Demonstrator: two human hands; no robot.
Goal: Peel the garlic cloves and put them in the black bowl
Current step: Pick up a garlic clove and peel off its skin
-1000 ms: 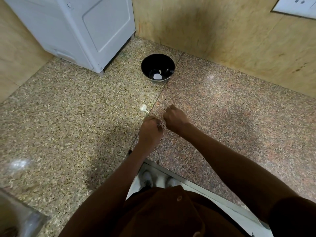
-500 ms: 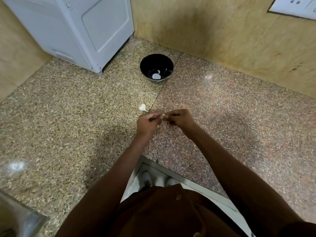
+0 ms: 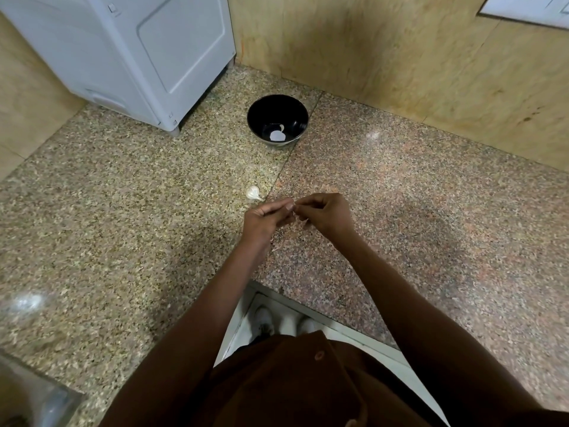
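My left hand (image 3: pixel 267 217) and my right hand (image 3: pixel 327 214) meet fingertip to fingertip above the granite counter (image 3: pixel 123 229). Between them they pinch a small garlic clove (image 3: pixel 296 211), mostly hidden by the fingers, with a bit of pale skin showing. A white garlic bulb piece (image 3: pixel 253 193) lies on the counter just beyond my left hand. The black bowl (image 3: pixel 277 121) stands farther back near the wall, with pale garlic pieces (image 3: pixel 277 135) inside.
A white appliance (image 3: pixel 138 53) stands at the back left of the counter. Tan stone walls close the back and right. A socket plate (image 3: pixel 532 7) sits at the top right. The counter's front edge runs near my body, with my shoes (image 3: pixel 283 323) below.
My hands rose from the counter surface and came together, fingertips now working on the clove. The view shifted slightly; the bowl and bulb piece stayed put.
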